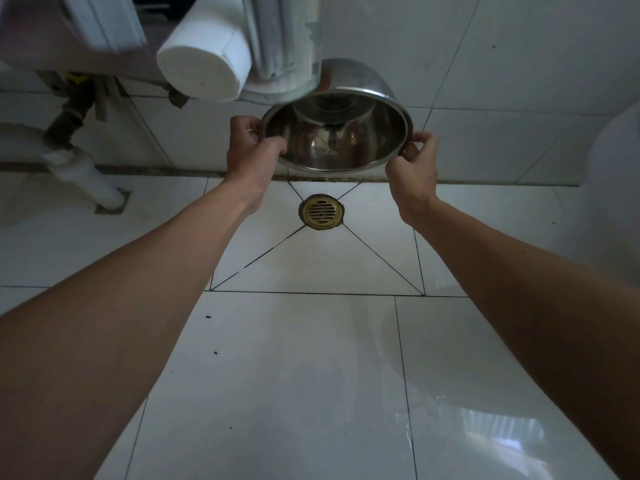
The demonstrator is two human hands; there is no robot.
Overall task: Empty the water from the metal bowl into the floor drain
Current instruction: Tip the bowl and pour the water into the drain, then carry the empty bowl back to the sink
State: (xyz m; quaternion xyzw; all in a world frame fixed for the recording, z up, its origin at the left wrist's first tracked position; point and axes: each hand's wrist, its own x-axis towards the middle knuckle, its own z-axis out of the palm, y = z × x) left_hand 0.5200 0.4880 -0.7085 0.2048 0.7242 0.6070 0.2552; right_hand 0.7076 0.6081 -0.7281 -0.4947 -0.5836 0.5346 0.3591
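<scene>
I hold a shiny metal bowl [360,98] in the air, tipped steeply so its open mouth faces me and its lower rim points down. My left hand [251,152] grips the rim on the left side, my right hand [414,168] grips it on the right. The inside of the bowl looks nearly dry, and a thin trickle hangs from the lower rim. Straight below, on the white tiled floor, lies the round brass floor drain [321,212] with slotted grating, close to the wall.
A white roll [204,60] and a chrome pipe [284,43] hang above the bowl at the top. White drain plumbing [86,178] enters the floor at the left. A white toilet [613,188] stands at the right. Glossy floor tiles stretch toward me.
</scene>
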